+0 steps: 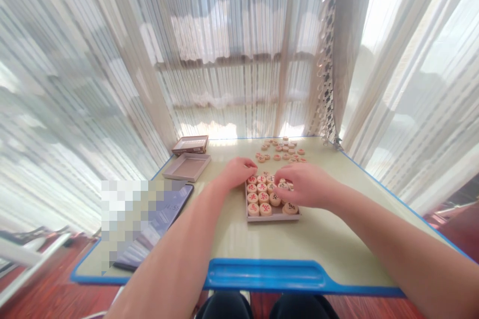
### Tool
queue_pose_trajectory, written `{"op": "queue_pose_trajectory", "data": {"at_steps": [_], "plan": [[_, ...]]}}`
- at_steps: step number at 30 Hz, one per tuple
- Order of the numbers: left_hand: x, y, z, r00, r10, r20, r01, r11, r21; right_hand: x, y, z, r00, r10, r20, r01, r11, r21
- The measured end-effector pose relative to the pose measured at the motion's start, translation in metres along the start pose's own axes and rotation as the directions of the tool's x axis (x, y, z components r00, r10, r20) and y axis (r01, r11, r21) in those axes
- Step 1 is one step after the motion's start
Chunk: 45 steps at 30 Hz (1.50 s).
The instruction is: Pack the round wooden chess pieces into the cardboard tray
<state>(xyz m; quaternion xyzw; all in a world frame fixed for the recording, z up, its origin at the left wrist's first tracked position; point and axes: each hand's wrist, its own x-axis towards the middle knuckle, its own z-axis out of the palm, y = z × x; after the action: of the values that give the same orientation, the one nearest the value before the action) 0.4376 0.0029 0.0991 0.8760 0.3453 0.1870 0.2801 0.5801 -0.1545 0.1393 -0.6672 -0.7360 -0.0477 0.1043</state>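
A shallow box tray [275, 219] holds round wooden xiangqi pieces in rows, with red characters on the left and dark ones on the right. Its front row has a gap between a red piece [265, 209] and a black horse piece [290, 208]. My left hand [239, 171] is at the tray's far left corner, fingers curled together; what is between the fingertips, if anything, is hidden. Over the right half of the tray reaches my right hand [305, 184], thumb and forefinger apart, their tips at the pieces. It covers several pieces there.
Loose xiangqi pieces [285, 149] lie scattered at the far side of the table [224, 244]. To the left are an empty box lid [187, 166], a stacked box [190, 143] and a tablet-like device [160, 224], partly pixelated. A blue trough [265, 275] edges the table's front. Sheer curtains [232, 60] hang behind.
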Motion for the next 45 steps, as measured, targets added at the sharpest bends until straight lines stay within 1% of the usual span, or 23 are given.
{"op": "queue_pose_trajectory", "data": {"at_steps": [5, 7, 11, 13, 16, 18, 20, 22, 24, 26, 28, 29, 30, 31, 33, 35, 36, 38, 42, 45], "plan": [[0.000, -0.011, -0.008, 1.000, 0.009, -0.007, -0.010, 0.988, -0.152, 0.001, 0.002, -0.001, 0.999, 0.017, -0.042, -0.017, 1.000, 0.004], [0.002, -0.015, -0.008, 0.999, 0.033, -0.025, -0.037, 0.987, -0.158, 0.001, 0.002, 0.000, 0.999, 0.024, -0.049, -0.023, 1.000, 0.011], [0.005, -0.018, -0.004, 0.982, 0.117, -0.149, -0.120, 0.993, -0.016, 0.002, 0.003, 0.003, 0.999, 0.019, -0.047, -0.018, 1.000, 0.012], [0.006, -0.018, -0.003, 0.973, 0.133, -0.186, -0.126, 0.991, 0.053, 0.003, 0.004, 0.005, 0.999, 0.016, -0.047, -0.016, 1.000, 0.007], [0.007, -0.017, -0.003, 0.985, 0.073, -0.158, -0.055, 0.992, 0.115, 0.003, 0.003, 0.006, 0.999, 0.021, -0.047, -0.021, 1.000, 0.003], [0.007, -0.017, -0.004, 0.991, 0.022, -0.131, -0.006, 0.993, 0.120, 0.003, 0.002, 0.006, 0.999, 0.023, -0.039, -0.023, 1.000, 0.005], [0.007, -0.017, -0.005, 0.994, 0.003, -0.114, 0.009, 0.994, 0.110, 0.003, 0.001, 0.005, 0.999, 0.022, -0.036, -0.022, 1.000, 0.008], [0.007, -0.015, -0.004, 0.994, 0.014, -0.112, 0.001, 0.992, 0.126, 0.003, 0.000, 0.005, 0.999, 0.024, -0.049, -0.024, 1.000, 0.005], [0.007, -0.013, -0.004, 0.985, 0.042, -0.166, -0.015, 0.988, 0.155, 0.004, 0.001, 0.004, 0.997, 0.023, -0.072, -0.023, 1.000, 0.002], [0.005, -0.009, -0.004, 0.962, 0.069, -0.263, -0.033, 0.990, 0.138, 0.004, 0.002, 0.004, 0.993, 0.029, -0.113, -0.029, 1.000, -0.001], [0.002, -0.003, -0.004, 0.939, 0.071, -0.336, -0.064, 0.997, 0.031, 0.005, 0.003, 0.004, 0.986, 0.041, -0.159, -0.040, 0.999, 0.006], [0.000, 0.002, -0.005, 0.938, 0.060, -0.342, -0.085, 0.995, -0.058, 0.006, 0.005, 0.004, 0.982, 0.047, -0.181, -0.045, 0.999, 0.014], [-0.002, 0.006, -0.005, 0.946, 0.044, -0.322, -0.101, 0.982, -0.161, 0.006, 0.006, 0.005, 0.977, 0.051, -0.205, -0.047, 0.999, 0.026], [-0.004, 0.012, -0.005, 0.960, 0.032, -0.277, -0.109, 0.957, -0.267, 0.007, 0.007, 0.007, 0.971, 0.054, -0.232, -0.046, 0.998, 0.041], [-0.010, 0.022, -0.005, 0.991, 0.030, -0.130, -0.086, 0.891, -0.446, 0.008, 0.010, 0.010, 0.956, 0.053, -0.290, -0.032, 0.997, 0.077], [-0.014, 0.030, -0.005, 0.998, 0.055, 0.010, -0.041, 0.836, -0.547, 0.008, 0.011, 0.012, 0.941, 0.046, -0.337, -0.008, 0.994, 0.113], [-0.016, 0.032, -0.005, 0.996, 0.068, 0.060, -0.021, 0.819, -0.574, 0.008, 0.012, 0.014, 0.936, 0.040, -0.350, 0.006, 0.992, 0.128], [-0.019, 0.036, -0.005, 0.988, 0.092, 0.120, 0.000, 0.796, -0.605, 0.009, 0.012, 0.015, 0.935, 0.026, -0.355, 0.026, 0.989, 0.143], [-0.022, 0.037, -0.007, 0.973, 0.145, 0.179, -0.002, 0.783, -0.622, 0.009, 0.012, 0.016, 0.945, 0.023, -0.325, 0.021, 0.991, 0.130], [-0.023, 0.039, -0.008, 0.967, 0.131, 0.218, 0.026, 0.801, -0.598, 0.009, 0.012, 0.016, 0.948, 0.029, -0.317, 0.006, 0.994, 0.111]]}}
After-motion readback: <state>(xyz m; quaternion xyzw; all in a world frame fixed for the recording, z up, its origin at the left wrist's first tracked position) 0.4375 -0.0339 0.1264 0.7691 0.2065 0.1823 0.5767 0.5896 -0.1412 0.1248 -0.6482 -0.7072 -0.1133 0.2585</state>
